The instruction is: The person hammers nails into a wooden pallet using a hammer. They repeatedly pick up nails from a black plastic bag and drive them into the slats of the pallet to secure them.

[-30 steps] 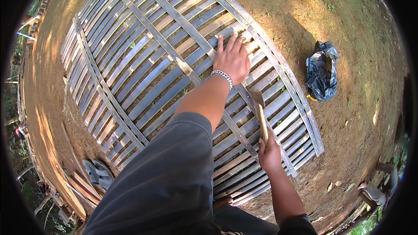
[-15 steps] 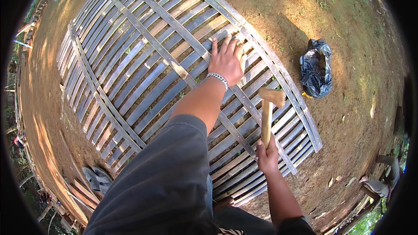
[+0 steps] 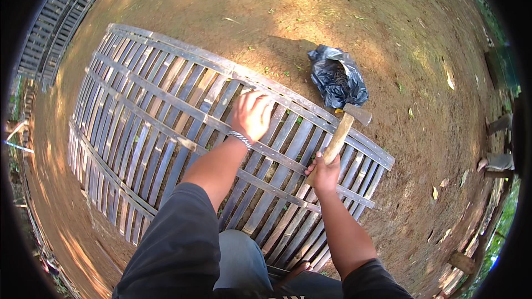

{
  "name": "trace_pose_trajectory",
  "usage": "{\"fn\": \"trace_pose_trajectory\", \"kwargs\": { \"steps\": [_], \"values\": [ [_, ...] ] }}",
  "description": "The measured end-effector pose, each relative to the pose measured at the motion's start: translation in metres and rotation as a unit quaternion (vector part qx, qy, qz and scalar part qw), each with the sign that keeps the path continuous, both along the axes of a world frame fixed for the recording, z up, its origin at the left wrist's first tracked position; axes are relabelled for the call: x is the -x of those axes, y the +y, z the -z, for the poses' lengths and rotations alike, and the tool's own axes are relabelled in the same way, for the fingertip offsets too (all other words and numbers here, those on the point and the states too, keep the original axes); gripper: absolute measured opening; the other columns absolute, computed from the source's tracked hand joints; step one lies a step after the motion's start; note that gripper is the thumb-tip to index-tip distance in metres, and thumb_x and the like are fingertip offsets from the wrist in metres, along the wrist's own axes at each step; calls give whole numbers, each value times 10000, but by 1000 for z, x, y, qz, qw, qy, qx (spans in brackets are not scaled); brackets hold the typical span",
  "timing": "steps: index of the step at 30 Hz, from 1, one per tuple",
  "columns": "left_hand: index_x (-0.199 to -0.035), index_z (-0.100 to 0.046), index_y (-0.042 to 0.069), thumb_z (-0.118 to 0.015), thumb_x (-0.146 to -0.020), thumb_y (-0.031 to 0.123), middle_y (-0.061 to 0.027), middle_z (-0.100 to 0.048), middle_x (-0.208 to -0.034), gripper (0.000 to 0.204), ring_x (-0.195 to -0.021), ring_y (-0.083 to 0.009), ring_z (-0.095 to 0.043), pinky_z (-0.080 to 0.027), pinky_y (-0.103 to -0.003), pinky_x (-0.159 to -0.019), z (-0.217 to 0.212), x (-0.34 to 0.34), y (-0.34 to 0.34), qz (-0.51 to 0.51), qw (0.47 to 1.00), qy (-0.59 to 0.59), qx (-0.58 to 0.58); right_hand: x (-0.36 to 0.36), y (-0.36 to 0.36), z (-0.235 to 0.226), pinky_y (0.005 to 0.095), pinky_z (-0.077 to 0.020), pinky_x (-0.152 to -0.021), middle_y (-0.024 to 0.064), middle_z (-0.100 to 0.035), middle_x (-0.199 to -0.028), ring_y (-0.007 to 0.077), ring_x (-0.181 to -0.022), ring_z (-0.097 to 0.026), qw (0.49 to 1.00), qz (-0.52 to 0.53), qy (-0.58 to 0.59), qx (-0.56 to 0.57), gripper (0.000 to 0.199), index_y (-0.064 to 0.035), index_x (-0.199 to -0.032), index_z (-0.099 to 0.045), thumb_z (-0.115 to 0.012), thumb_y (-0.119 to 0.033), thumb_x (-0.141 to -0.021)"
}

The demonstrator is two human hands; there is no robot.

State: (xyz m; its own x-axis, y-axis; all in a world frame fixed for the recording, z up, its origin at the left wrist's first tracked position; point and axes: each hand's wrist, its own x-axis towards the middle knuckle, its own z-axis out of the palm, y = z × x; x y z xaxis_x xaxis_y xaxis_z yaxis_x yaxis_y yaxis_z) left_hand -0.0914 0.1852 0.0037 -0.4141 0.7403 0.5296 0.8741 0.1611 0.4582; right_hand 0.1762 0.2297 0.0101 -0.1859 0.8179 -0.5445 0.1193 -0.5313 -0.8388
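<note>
Far left: we see the edge of a second slatted panel [image 3: 61, 16] lying on the bare ground [image 3: 432, 149], well apart from our hands.
Panel: a wide panel of flat grey slats [image 3: 144, 127] lies flat on the dirt, thin cross strips running over the slats — we judge it lies low so we can lean our weight on it.
Left hand: our left hand [image 3: 252, 113] is spread palm down on a cross strip near the panel's far edge, fingers splayed and closed on nothing; we judge it pins the strip in place. A metal bracelet [image 3: 241, 138] sits at the wrist.
Right hand: our right hand [image 3: 324, 173] has its grip wrapped tight round the lower end of a wooden-handled hammer [image 3: 346, 124], held above the slats with the head raised toward the far rail.
Bag: just beyond the rail, near the hammer head, a dark crumpled plastic bag [image 3: 337, 80] sits on the dirt with its mouth open — something dark lies inside, too small for us to tell what.
</note>
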Motion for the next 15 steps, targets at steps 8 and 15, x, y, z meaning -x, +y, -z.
{"fn": "trace_pose_trajectory", "kwargs": {
  "steps": [8,15],
  "values": [
    [-1055,-736,67,-637,-961,110,-130,-703,-1095,143,-1045,-338,-679,-562,-443,-905,-29,-54,191,94,983,-151,52,3,-6,6,326,-545,-490,71,-597,-787,150,-559,-617,999,-2,-34,-13,232,-27,-1124,-447,-644,-96,-1025],
    [-1036,-794,83,-583,-934,105,-252,-725,-1112,235,-1066,-406,-703,-551,-481,-958,5,-49,227,59,949,-163,263,5,-4,-14,333,-544,-493,75,-605,-761,158,-548,-620,994,-31,-108,2,244,-33,-1100,-432,-650,-112,-1026]
  ]
}}
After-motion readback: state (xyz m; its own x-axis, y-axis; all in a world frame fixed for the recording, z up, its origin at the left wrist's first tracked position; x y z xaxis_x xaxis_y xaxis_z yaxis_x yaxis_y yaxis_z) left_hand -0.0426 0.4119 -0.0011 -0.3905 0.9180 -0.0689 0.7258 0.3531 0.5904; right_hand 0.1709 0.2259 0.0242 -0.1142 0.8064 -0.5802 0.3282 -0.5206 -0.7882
